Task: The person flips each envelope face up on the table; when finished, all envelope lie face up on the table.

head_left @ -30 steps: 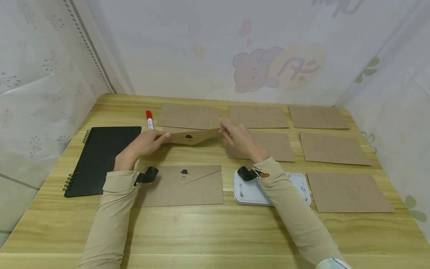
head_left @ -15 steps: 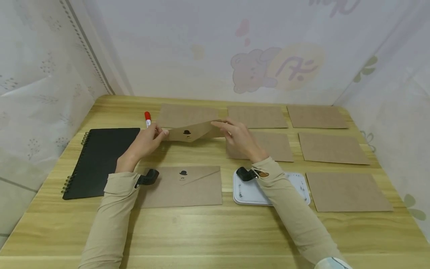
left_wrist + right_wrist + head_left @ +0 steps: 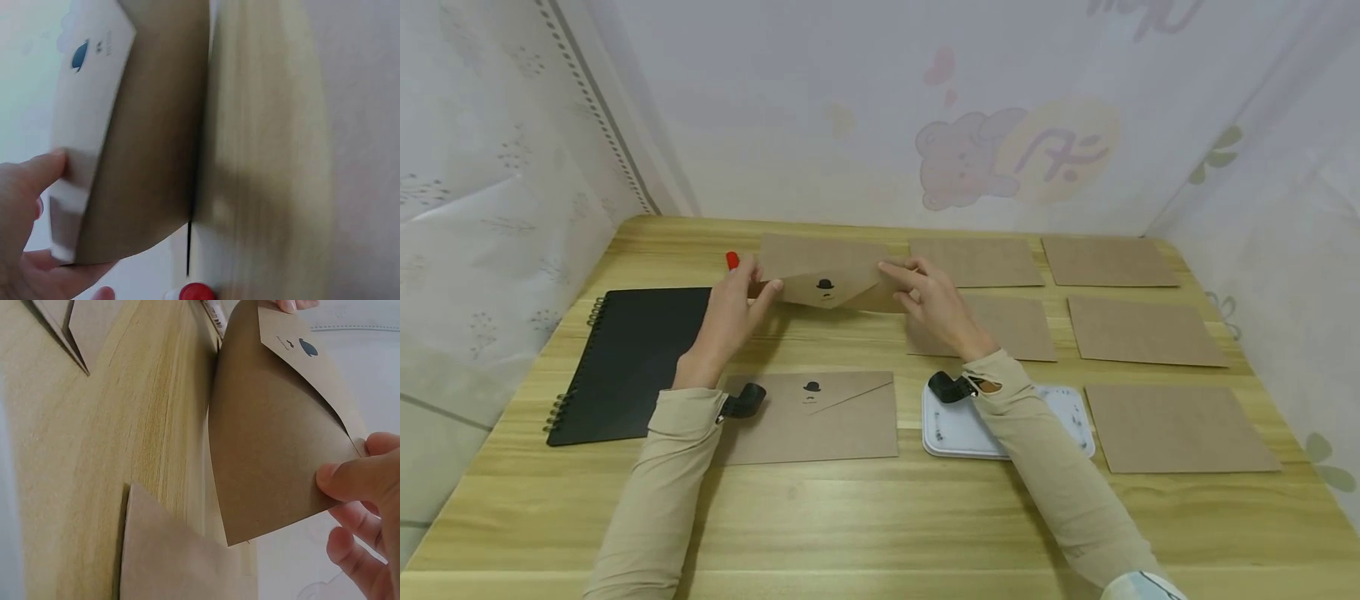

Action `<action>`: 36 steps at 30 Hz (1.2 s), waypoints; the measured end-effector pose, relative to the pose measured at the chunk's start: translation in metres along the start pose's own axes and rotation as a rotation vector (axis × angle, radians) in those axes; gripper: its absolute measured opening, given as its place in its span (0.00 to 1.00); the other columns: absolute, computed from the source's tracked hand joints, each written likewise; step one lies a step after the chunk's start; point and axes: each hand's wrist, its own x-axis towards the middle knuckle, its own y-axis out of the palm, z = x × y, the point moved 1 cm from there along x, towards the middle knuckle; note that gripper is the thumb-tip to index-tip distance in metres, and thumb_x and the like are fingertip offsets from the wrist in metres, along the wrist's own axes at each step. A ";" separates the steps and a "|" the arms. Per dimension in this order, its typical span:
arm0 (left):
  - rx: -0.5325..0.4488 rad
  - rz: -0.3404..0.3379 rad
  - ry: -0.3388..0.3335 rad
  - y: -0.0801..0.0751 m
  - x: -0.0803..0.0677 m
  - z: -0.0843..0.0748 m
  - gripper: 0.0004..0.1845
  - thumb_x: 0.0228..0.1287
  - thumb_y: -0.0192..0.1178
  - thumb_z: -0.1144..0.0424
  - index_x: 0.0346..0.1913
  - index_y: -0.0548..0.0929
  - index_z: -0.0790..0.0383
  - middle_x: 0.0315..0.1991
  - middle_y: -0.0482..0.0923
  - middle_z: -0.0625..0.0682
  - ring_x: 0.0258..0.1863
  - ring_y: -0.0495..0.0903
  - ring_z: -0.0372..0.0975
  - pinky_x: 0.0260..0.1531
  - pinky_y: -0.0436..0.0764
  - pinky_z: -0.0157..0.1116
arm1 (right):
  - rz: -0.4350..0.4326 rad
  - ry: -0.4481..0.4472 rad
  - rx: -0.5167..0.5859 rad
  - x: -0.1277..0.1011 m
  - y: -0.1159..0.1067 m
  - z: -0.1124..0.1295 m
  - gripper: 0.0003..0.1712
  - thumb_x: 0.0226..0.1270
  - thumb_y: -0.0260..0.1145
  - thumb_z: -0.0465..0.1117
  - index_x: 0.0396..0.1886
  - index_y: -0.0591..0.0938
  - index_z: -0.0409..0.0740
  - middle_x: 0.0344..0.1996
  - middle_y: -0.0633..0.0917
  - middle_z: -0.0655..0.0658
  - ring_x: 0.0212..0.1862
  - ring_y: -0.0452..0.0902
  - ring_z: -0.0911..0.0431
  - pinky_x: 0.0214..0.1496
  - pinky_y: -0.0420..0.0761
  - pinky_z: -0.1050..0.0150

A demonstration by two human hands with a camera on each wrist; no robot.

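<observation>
I see my left hand (image 3: 730,304) and right hand (image 3: 928,296) pinching the envelope (image 3: 827,279) by its ends, raised at 12 o'clock over the counter (image 3: 880,508).

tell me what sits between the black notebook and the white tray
In the head view, a flat brown envelope with a bowler-hat print lies between the black notebook and the white tray.

Wooden table (image 3: 880,517) enclosed by pale, seemingly fabric curtains (image 3: 850,108).

Kraft envelope (image 3: 829,282) upright, flap down
</observation>
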 end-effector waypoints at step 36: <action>0.126 0.051 0.111 0.008 0.002 0.002 0.22 0.46 0.71 0.74 0.44 0.73 0.65 0.68 0.46 0.70 0.56 0.56 0.63 0.50 0.64 0.58 | 0.017 0.122 -0.112 0.001 0.009 0.010 0.18 0.56 0.62 0.24 0.47 0.83 0.35 0.36 0.77 0.37 0.33 0.73 0.52 0.32 0.74 0.64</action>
